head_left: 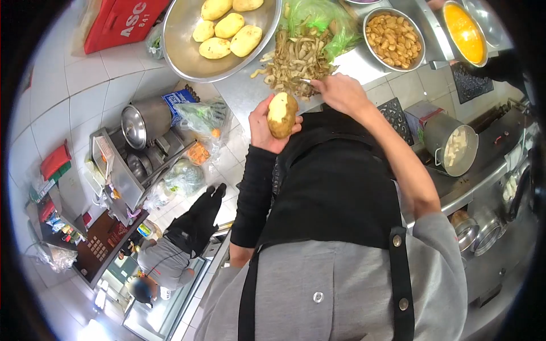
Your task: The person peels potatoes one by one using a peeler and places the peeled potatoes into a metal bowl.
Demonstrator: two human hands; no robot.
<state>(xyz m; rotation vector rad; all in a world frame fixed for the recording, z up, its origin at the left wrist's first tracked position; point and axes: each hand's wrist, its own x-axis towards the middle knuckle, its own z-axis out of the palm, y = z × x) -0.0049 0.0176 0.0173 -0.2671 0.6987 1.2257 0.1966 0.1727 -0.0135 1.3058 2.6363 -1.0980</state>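
Note:
My left hand [263, 129] is wrapped round a potato [282, 116], its upper part peeled to pale yellow and its lower part still brown-skinned. Just right of it, my right hand [342, 95] is closed on a peeler [306, 81], of which only a small metal end shows. The peeler is apart from the potato. Beyond both hands, a heap of potato peelings [298, 59] lies on the steel table [230, 91]. A large steel bowl [176, 54] at the upper left holds several peeled potatoes [230, 25].
A green plastic bag [341, 34] touches the peelings. Right of it stand a bowl of brown pieces [394, 40] and a container of orange liquid [463, 31]. A pot with pale cubes [455, 149] sits at the right. Another person [170, 250] stands at lower left.

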